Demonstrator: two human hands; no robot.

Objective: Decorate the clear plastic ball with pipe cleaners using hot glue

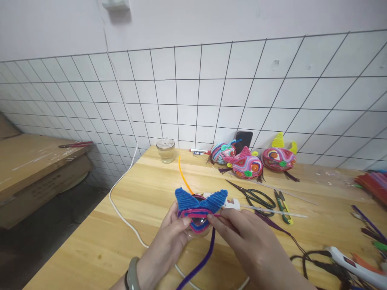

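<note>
A small animal-like craft piece (198, 213) with blue pointed ears and pink and blue pipe-cleaner trim sits in my left hand (173, 229). My left fingers and thumb are closed around its left side. At its right side my right hand (246, 233) pinches a pink pipe cleaner (218, 215) with thumb and forefinger. A purple pipe cleaner (208, 251) curves down between my wrists. Behind the piece an orange pipe cleaner (184, 176) lies on the table. A white glue gun (232, 204) with a clear glue stick is partly hidden behind my right hand.
Black scissors (256, 197) and thread snips (283, 206) lie to the right. Finished-looking craft pieces (246, 163) and a phone (244, 139) stand by the tiled wall. A glass (165, 150) is at back left. A white cable (127, 219) hangs along the table's left edge.
</note>
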